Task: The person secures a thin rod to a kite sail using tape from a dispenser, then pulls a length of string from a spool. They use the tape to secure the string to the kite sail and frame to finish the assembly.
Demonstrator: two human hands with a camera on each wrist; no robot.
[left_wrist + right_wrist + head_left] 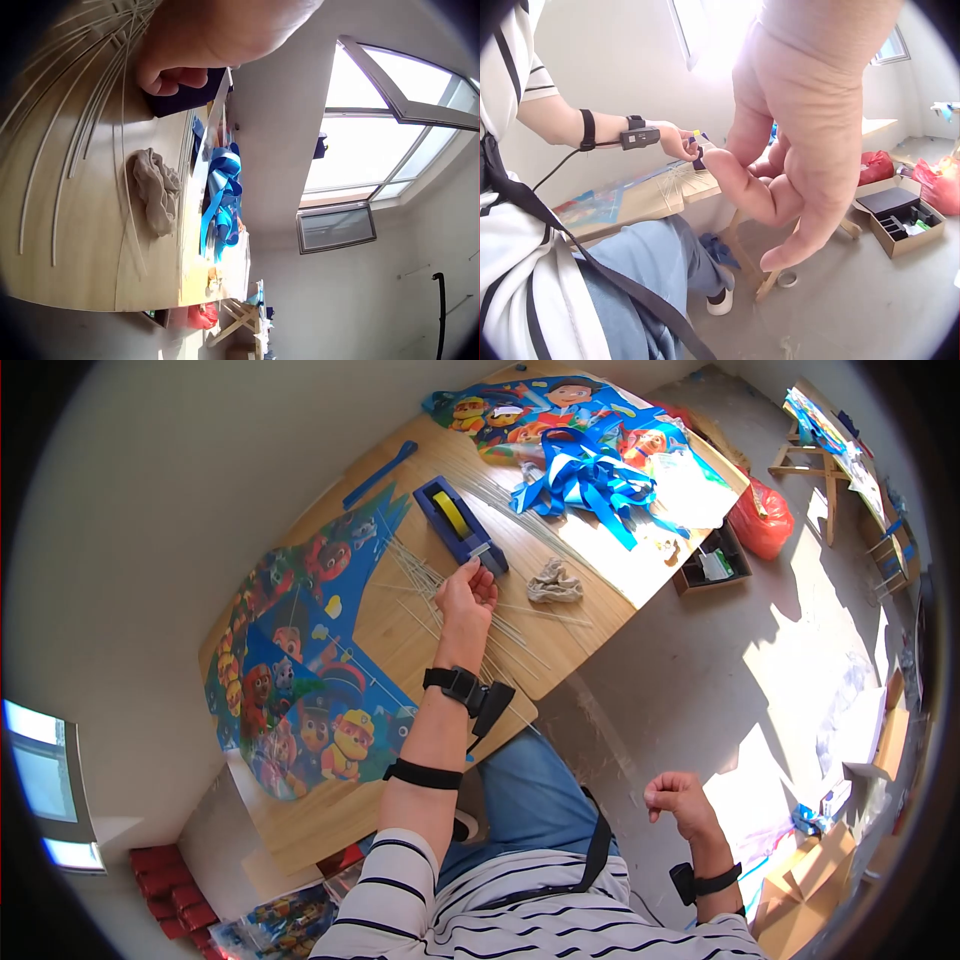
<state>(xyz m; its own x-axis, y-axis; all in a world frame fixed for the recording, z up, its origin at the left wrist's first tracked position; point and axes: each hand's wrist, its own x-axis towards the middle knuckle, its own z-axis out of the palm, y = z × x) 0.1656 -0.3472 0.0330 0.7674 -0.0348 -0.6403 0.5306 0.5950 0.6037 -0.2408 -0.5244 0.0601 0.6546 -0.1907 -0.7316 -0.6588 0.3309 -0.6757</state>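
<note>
A blue tape dispenser with a yellow-cored roll stands on the wooden table. At its cutter end, my left hand pinches the tape's end between thumb and forefinger, the other fingers curled in. Thin white sticks lie scattered beside and under that wrist. A crumpled beige cloth-like bundle is just right of the hand. My right hand hangs in the air beside my lap, away from the table. In the right wrist view its fingers are loosely bent, with nothing seen between them.
Blue cartoon-printed sheets cover the table's left side. Shiny blue ribbons are heaped on more printed sheets at the far end. Beyond the table edge, an open cardboard box and a red plastic bag stand on the floor.
</note>
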